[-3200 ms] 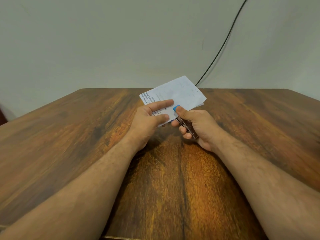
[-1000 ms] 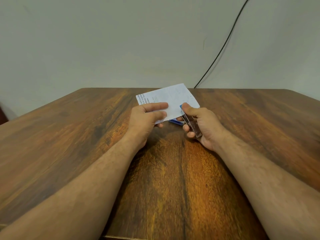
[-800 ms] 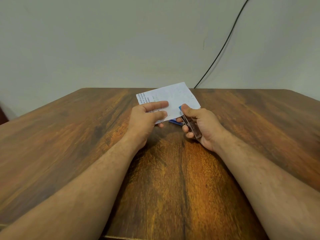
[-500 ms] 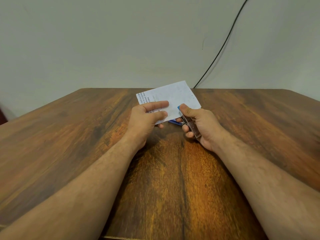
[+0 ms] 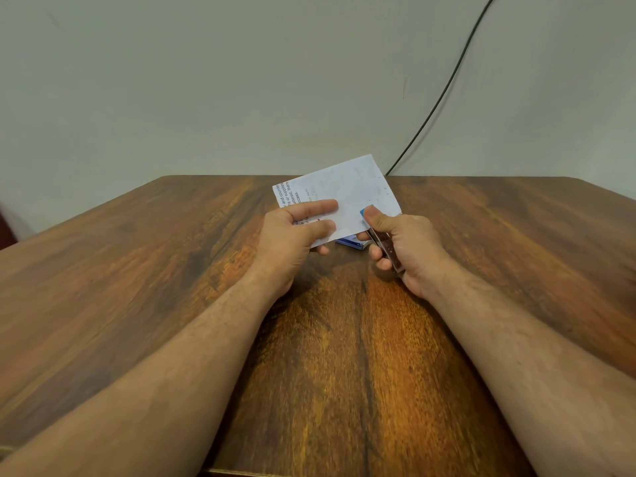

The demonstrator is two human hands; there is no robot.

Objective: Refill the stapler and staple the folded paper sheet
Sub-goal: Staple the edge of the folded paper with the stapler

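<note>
Left hand [image 5: 296,232] pinches the folded paper sheet [image 5: 339,197] by its near-left edge, thumb on top, held w/ its far end above the tabletop [image 5: 137,270]. Right hand [image 5: 402,246] is curled round the stapler [image 5: 385,244], nose over the sheet's near-right edge. Best approach, probably: keep paper flat in the jaws, squeeze firmly & squarely, w/o letting it slip. Count: 1 sheet, 1 stapler, 1 small blue box [image 5: 349,242] under the paper, 1 cable [image 5: 444,87] on the wall.

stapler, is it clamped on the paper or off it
On it: the stapler, gripped by the right hand, has its blue tip over the paper's near edge.
</note>
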